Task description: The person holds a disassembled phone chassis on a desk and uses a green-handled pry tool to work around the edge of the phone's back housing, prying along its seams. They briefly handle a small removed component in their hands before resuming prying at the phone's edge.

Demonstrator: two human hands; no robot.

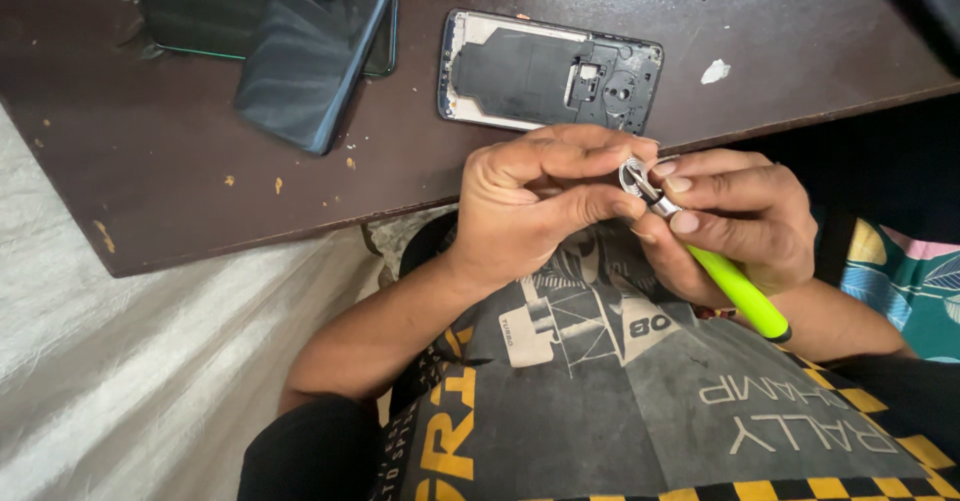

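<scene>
My left hand [530,206] pinches a small round silver part [632,173] between thumb and fingers, just in front of the table edge. My right hand [735,221] grips a screwdriver with a neon-green handle [740,296]; its metal tip meets the silver part. An opened phone body [550,71] with its back removed lies flat on the dark brown table [180,161], just beyond my hands.
A dark phone back cover [310,51] leans over another dark phone [190,11] at the table's far left. Small crumbs and a white scrap [715,71] dot the tabletop. White fabric [120,381] lies at the left; my lap in a printed shirt is below.
</scene>
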